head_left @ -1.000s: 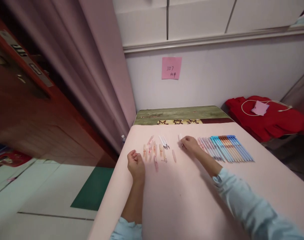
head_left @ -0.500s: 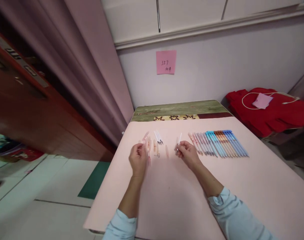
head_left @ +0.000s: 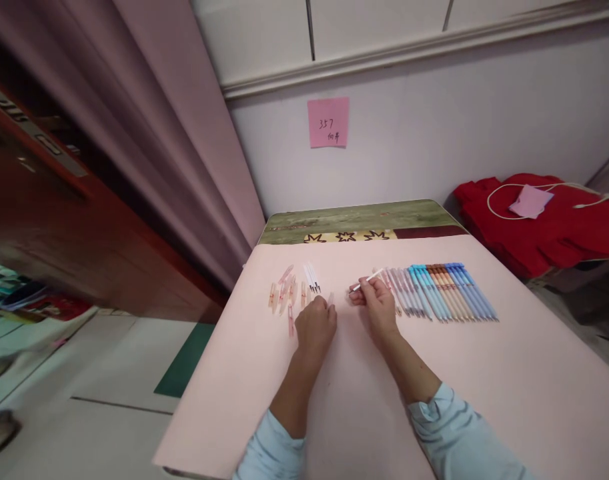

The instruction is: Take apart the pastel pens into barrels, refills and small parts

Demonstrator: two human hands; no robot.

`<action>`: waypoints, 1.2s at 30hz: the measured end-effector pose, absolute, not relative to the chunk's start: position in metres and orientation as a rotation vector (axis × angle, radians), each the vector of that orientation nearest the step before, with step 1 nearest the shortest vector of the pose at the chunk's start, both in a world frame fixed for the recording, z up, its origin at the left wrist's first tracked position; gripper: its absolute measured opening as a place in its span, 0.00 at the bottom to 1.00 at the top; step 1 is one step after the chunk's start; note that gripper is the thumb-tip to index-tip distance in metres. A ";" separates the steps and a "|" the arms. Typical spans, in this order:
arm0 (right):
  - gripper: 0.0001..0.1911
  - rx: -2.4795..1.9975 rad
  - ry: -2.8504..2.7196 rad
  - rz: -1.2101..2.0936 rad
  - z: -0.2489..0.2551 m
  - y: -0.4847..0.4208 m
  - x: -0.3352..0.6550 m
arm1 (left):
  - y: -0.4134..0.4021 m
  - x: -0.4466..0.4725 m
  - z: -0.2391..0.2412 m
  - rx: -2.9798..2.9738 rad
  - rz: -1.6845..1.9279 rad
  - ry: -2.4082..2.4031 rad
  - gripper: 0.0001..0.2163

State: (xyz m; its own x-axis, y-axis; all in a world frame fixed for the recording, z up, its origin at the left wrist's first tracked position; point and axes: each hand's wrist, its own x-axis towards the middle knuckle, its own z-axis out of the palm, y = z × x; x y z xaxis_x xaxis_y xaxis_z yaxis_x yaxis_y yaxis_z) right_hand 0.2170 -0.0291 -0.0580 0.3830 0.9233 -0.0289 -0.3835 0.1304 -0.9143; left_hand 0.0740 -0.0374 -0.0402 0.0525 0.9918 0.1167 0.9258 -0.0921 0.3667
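Note:
My right hand (head_left: 377, 303) pinches a thin white pen refill (head_left: 373, 275) with a dark tip, slanted up to the right above the table. My left hand (head_left: 315, 327) is closed low over the table, its fingertips on a small pale pink pen barrel (head_left: 331, 298) whose lower part they hide. Just beyond it several white refills (head_left: 310, 275) with black tips lie side by side. Left of them are several loose pink and peach pen parts (head_left: 284, 290), one pink piece (head_left: 291, 321) nearer me. To the right, a row of whole pens (head_left: 439, 290) runs from pink and grey to blue and brown.
The table has a pale pink cover (head_left: 364, 413) and a green patterned strip (head_left: 354, 217) along its back. A pink note (head_left: 329, 123) is on the wall. Red cloth (head_left: 549, 233) with a white cord lies at the right. A curtain (head_left: 184, 133) and wooden door (head_left: 109, 253) stand left.
My left hand has moved right, from the loose pen parts to the pale pink barrel. My right hand still holds the refill, which has tipped from near upright to a slant.

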 end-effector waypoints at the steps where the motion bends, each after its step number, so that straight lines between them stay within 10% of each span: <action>1: 0.17 -1.036 -0.662 1.013 -0.056 -0.029 0.218 | -0.039 0.072 -0.043 2.160 0.606 1.898 0.07; 36: 0.13 -1.062 -0.898 0.874 -0.047 -0.039 0.214 | -0.046 0.070 -0.045 2.191 1.014 1.401 0.08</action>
